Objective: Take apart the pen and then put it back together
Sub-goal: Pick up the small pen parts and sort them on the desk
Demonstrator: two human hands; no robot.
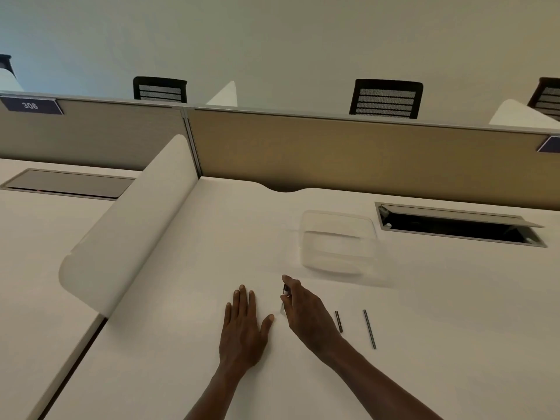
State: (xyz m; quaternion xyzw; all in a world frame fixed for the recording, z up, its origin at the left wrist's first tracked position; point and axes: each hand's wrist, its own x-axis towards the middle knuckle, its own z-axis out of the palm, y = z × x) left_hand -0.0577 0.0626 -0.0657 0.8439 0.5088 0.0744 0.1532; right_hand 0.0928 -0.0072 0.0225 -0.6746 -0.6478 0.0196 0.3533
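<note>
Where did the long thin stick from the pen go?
The long stick lies on the desk at the lower right of the head view, just right of a shorter pen piece beside the right hand.

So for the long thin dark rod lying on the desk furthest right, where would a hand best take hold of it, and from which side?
Probably near the middle of the long thin dark rod, pinched across its width from above. It lies flat on the white desk, nearly pointing away from the person, apart from the shorter dark piece. The right hand, beside it, already holds a pen part.
</note>
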